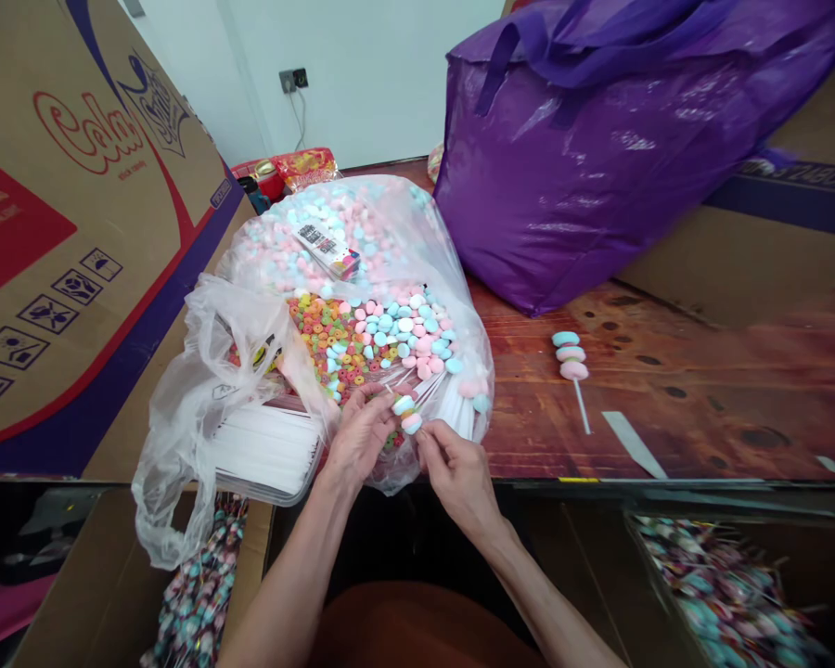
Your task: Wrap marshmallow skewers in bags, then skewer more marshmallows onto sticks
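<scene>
A short candy stack of blue, yellow and pink pieces is held between my two hands, over the front of an open clear plastic bag. My left hand has its fingertips closed at the stack's upper left side. At its lower right end, my right hand pinches it with thumb and fingertips; any stick there is hidden. Loose pink, white and blue candies and colourful ring candies lie just beyond my hands. White sticks fill a clear tray beside my left wrist.
A stick with stacked candies lies on the wooden table at right, near a paper strip. A purple bag stands behind. A large carton rises at left. Boxes of candy sticks sit below the table edge.
</scene>
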The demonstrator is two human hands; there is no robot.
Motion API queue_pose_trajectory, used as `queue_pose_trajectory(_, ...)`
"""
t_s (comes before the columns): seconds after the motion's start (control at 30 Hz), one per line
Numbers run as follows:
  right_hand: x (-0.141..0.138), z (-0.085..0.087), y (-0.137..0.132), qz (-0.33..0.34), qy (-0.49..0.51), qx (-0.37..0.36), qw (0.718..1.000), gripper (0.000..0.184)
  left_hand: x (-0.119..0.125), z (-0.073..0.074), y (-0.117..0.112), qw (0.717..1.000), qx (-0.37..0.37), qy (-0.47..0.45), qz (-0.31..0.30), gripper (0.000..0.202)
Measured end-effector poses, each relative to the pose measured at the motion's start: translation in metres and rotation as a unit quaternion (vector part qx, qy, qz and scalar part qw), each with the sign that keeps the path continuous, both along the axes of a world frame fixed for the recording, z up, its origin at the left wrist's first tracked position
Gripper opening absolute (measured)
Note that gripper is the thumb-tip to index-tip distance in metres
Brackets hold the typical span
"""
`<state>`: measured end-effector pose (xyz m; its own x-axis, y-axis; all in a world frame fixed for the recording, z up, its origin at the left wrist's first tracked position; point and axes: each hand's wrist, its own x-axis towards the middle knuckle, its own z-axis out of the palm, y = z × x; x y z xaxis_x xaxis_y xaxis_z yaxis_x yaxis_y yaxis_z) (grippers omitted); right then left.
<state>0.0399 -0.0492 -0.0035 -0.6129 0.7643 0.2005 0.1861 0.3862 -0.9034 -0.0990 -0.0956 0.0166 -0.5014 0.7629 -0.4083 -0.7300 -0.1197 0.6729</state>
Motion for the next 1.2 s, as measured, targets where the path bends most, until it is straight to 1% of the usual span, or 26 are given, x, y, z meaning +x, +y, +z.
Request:
queue_pose_trajectory(0.17,-0.003,-0.001,0.003,-0.016,0.008,0.017,1.000,0.028,0.011,0.004,0.000,0.999,-0.009,0.033,-0.004,0.041)
queue_pose_trajectory(0.27,0.000,-0.001,0.007,-0.019,0.023,0.009,1.000,0.028,0.013,0.006,0.008,0.998,0.001,0.059,-0.027,0.042)
queue_pose_trajectory(0.33,0.004,-0.002,0.010,-0.042,0.030,0.005,0.999,0.028,0.013,0.007,0.019,0.993,0.002,0.117,-0.032,0.036)
queue_pose_trajectory(0.37,0.007,-0.002,0.012,-0.059,0.032,0.005,0.998,0.028,0.012,0.006,0.025,0.985,-0.007,0.170,-0.028,0.030)
queue_pose_trajectory(0.4,0.009,-0.002,0.014,-0.078,0.035,0.004,0.996,0.029,0.012,0.005,0.031,0.971,-0.025,0.238,-0.020,0.023)
queue_pose_trajectory(0.43,0.012,-0.003,0.016,-0.098,0.038,0.001,0.994,0.029,0.011,0.004,0.038,0.946,-0.048,0.321,-0.020,0.015)
queue_pose_trajectory(0.47,0.014,-0.003,0.018,-0.113,0.042,-0.006,0.993,0.029,0.012,0.002,0.044,0.907,-0.078,0.412,-0.027,0.009)
queue_pose_trajectory(0.5,0.015,-0.004,0.019,-0.124,0.048,-0.015,0.991,0.030,0.012,0.000,0.050,0.859,-0.110,0.498,-0.041,0.007)
queue_pose_trajectory(0.53,0.016,-0.005,0.019,-0.130,0.053,-0.025,0.990,0.030,0.014,-0.002,0.054,0.808,-0.141,0.569,-0.059,0.010)
queue_pose_trajectory(0.57,0.016,-0.006,0.019,-0.132,0.058,-0.033,0.989,0.030,0.016,-0.003,0.058,0.759,-0.172,0.624,-0.073,0.013)
queue_pose_trajectory(0.6,0.016,-0.008,0.019,-0.131,0.061,-0.040,0.989,0.031,0.018,-0.004,0.060,0.719,-0.202,0.660,-0.083,0.016)
queue_pose_trajectory(0.63,0.016,-0.009,0.019,-0.130,0.064,-0.044,0.988,0.031,0.020,-0.004,0.062,0.691,-0.230,0.680,-0.088,0.018)
queue_pose_trajectory(0.67,0.016,-0.010,0.018,-0.128,0.065,-0.047,0.988,0.030,0.021,-0.005,0.063,0.673,-0.255,0.689,-0.087,0.020)
queue_pose_trajectory(0.7,0.016,-0.011,0.018,-0.127,0.065,-0.050,0.989,0.030,0.022,-0.005,0.063,0.665,-0.271,0.691,-0.083,0.020)
queue_pose_trajectory(0.73,0.016,-0.012,0.018,-0.125,0.064,-0.054,0.989,0.030,0.022,-0.005,0.063,0.664,-0.277,0.689,-0.079,0.020)
queue_pose_trajectory(0.77,0.016,-0.012,0.018,-0.123,0.063,-0.058,0.989,0.029,0.021,-0.006,0.062,0.673,-0.271,0.684,-0.074,0.018)
queue_pose_trajectory(0.8,0.016,-0.012,0.018,-0.122,0.063,-0.063,0.989,0.029,0.019,-0.008,0.060,0.693,-0.256,0.671,-0.067,0.016)
queue_pose_trajectory(0.83,0.016,-0.012,0.018,-0.122,0.063,-0.065,0.988,0.029,0.016,-0.009,0.059,0.722,-0.233,0.649,-0.056,0.013)
queue_pose_trajectory(0.9,0.016,-0.011,0.018,-0.122,0.063,-0.064,0.988,0.028,0.007,-0.013,0.056,0.798,-0.183,0.574,-0.022,0.010)
queue_pose_trajectory(0.93,0.016,-0.011,0.018,-0.121,0.063,-0.061,0.989,0.029,0.002,-0.015,0.055,0.835,-0.164,0.526,-0.005,0.011)
queue_pose_trajectory(0.97,0.016,-0.010,0.018,-0.119,0.061,-0.057,0.989,0.029,-0.003,-0.016,0.056,0.864,-0.153,0.480,0.006,0.014)
queue_pose_trajectory(1.0,0.015,-0.009,0.018,-0.118,0.059,-0.053,0.990,0.029,-0.008,-0.016,0.056,0.883,-0.149,0.446,0.009,0.018)
queue_pose_trajectory(1.03,0.015,-0.008,0.017,-0.117,0.057,-0.049,0.990,0.029,-0.012,-0.016,0.058,0.892,-0.152,0.426,0.003,0.019)
queue_pose_trajectory(1.07,0.015,-0.008,0.017,-0.117,0.055,-0.045,0.991,0.030,-0.016,-0.016,0.061,0.894,-0.159,0.419,-0.007,0.020)
queue_pose_trajectory(1.1,0.014,-0.007,0.017,-0.117,0.054,-0.042,0.991,0.030,-0.019,-0.016,0.065,0.891,-0.167,0.423,-0.016,0.018)
queue_pose_trajectory(1.2,0.014,-0.008,0.016,-0.116,0.051,-0.035,0.991,0.030,-0.024,-0.014,0.076,0.867,-0.187,0.461,-0.020,0.012)
